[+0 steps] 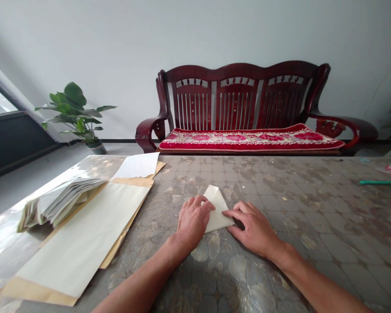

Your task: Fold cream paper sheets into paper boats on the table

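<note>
A small piece of white paper (217, 204), folded to a point at its far end, lies on the patterned stone table (280, 195) in front of me. My left hand (193, 219) rests flat on the paper's left side, fingers stretched over it. My right hand (252, 228) lies at the paper's right edge, with the index finger pressing along the lower right fold. Both hands press the sheet down rather than lift it.
A long cream sheet on brown paper (81, 239) lies at the left, with a stack of folded papers (58, 202) and a lined sheet (138, 165) beyond. A green pen (378, 182) lies far right. A red wooden bench (244, 108) and potted plant (76, 115) stand behind.
</note>
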`<action>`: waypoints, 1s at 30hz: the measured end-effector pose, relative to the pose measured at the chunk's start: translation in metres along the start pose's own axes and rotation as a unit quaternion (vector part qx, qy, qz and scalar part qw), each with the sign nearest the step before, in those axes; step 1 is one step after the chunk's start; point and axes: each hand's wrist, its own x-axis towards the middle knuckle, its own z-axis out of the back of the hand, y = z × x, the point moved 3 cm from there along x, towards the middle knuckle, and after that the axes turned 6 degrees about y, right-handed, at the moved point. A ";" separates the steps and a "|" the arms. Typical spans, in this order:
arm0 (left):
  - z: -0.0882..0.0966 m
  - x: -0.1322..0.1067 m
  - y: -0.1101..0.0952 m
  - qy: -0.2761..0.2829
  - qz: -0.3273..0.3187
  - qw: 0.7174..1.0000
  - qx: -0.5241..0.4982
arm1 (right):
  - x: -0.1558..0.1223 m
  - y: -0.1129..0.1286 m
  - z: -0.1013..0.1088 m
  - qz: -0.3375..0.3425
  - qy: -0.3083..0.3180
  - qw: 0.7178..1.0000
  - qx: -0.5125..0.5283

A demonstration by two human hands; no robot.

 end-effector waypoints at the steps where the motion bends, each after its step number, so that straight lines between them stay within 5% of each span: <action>1: 0.000 0.000 0.000 -0.002 0.001 1.000 0.001 | 0.000 0.000 0.000 -0.003 0.000 1.000 0.003; 21: -0.002 0.000 -0.005 -0.049 -0.022 0.998 0.042 | 0.001 -0.003 -0.005 -0.028 -0.012 1.000 -0.001; 30: -0.004 0.000 -0.004 -0.020 -0.034 0.998 0.043 | 0.000 -0.002 -0.005 -0.035 -0.012 0.999 0.005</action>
